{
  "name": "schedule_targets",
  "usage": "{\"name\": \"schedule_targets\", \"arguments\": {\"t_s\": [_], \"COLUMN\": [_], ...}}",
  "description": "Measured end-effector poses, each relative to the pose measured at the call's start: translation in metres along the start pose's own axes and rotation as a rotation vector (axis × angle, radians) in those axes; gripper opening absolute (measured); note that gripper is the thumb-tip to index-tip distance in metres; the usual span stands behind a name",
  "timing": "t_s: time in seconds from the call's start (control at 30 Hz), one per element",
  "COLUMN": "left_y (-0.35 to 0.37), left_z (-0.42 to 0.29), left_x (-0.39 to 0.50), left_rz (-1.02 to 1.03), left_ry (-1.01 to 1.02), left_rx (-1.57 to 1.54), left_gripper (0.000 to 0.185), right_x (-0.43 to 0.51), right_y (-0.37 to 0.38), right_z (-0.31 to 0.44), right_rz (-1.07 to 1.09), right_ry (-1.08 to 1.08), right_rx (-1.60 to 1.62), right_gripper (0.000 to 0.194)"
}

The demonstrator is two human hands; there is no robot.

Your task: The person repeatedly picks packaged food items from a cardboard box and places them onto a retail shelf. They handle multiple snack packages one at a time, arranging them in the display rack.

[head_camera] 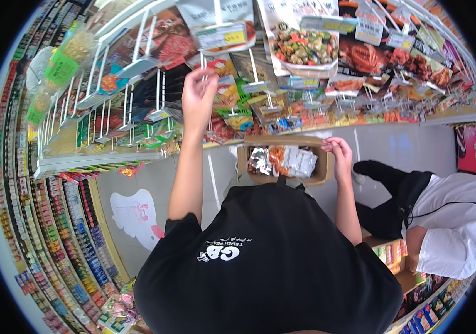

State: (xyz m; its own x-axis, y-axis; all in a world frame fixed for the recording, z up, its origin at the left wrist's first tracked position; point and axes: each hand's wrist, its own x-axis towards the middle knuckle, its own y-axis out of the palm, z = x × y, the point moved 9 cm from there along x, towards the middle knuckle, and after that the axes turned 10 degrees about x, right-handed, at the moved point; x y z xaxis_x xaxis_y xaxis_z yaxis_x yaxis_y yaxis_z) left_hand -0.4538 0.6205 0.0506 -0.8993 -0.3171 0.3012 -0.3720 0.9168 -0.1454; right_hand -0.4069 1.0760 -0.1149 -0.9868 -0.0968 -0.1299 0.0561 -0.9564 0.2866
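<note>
My left hand [198, 88] is raised to the hanging display, its fingers curled at a white metal peg hook [203, 60]. Whether it grips the hook is blurred. Below and to the right, my right hand [339, 149] has its thumb and fingertips close together by the right rim of an open cardboard box [327, 165]; I cannot tell if anything is between them. Silver and printed food pouches [290, 160] lie inside the box. Above the hands hang a large pouch picturing chopped vegetables [305, 48] and a grey-white pouch [217, 12] behind a price tag [222, 36].
A person in a white shirt [451, 200] bends at the right beside a carton of packaged goods [388, 254]. White peg hooks [129, 106] jut out at the left, above a shelf edge [96, 160]. Stocked shelves [67, 234] line the far left, and a floor sticker [137, 213] lies on grey tiles.
</note>
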Motion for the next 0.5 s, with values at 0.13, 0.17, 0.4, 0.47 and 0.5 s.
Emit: {"name": "schedule_targets", "arguments": {"t_s": [0.13,0.17,0.4,0.47,0.5], "left_y": [0.024,0.026,-0.139,-0.199,-0.218], "left_z": [0.066,0.100,0.329,0.345,0.354], "left_x": [-0.120,-0.153,-0.439,-0.510,-0.527], "left_rz": [0.482,0.535,0.219,0.274,0.608], "left_ry": [-0.389,-0.518,-1.321,-1.417,-1.302], "left_rx": [-0.114,-0.151,0.510,0.736,1.035], "left_gripper": [0.011,0.011,0.028,0.029,0.036], "right_x": [-0.023,-0.030,-0.049,-0.052,-0.038], "right_y": [-0.110,-0.137,-0.248,-0.261,-0.268], "right_z": [-0.117,-0.150,-0.384,-0.447,-0.476], "right_rz": [-0.308,-0.408,-0.501,-0.490,-0.444], "right_ry": [0.219,0.286,0.766,0.836,0.820], "right_rx": [0.011,0.011,-0.084,-0.090,-0.128], "right_gripper": [0.022,0.022,0.019,0.018,0.018]}}
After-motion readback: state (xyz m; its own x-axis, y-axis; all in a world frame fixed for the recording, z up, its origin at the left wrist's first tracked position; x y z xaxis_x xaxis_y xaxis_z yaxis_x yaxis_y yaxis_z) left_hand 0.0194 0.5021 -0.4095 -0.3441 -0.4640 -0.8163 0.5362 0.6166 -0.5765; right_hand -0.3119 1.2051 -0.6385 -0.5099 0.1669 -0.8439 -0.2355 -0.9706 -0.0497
